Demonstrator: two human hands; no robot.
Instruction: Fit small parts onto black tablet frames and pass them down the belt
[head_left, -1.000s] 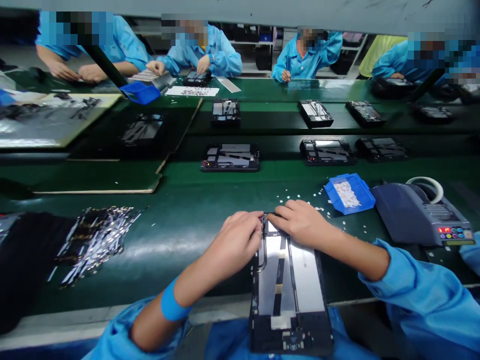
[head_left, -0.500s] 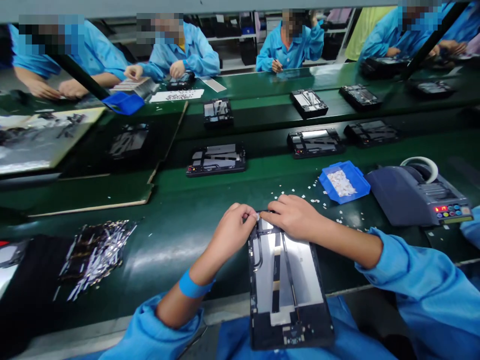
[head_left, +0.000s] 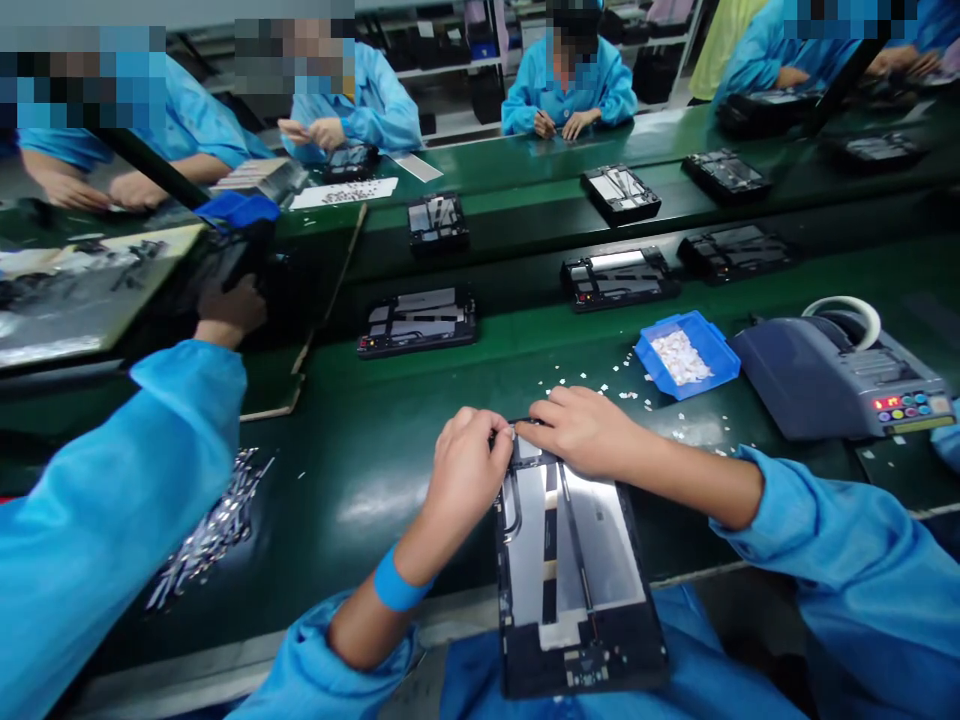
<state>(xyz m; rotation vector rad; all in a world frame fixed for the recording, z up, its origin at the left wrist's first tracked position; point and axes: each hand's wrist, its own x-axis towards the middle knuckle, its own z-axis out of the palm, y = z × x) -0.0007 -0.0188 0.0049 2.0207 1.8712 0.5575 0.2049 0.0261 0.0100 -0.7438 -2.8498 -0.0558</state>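
An opened tablet, with its battery plates, ribbon cables and circuit board bare, lies at an angle in front of me. Its lower end sticks out past the bench edge over my lap. My left hand, with a blue band on the wrist, is closed in a pinch at the top left corner; anything between the fingertips is too small to make out. Across the tablet's top edge lies my right hand, fingers bent over it and the index fingertip close to the left fingertips. The right thumb is hidden.
Right of the tablet stand a blue bin of small white pieces and a tape dispenser. Loose white bits lie around. More opened tablets sit beyond. At left, a co-worker's arm reaches over a pile of metallic strips.
A co-worker's arm has come in from the left and its hand is at the dark tablet there. My hands stay at the tablet's top corner, the left wrist slightly turned.
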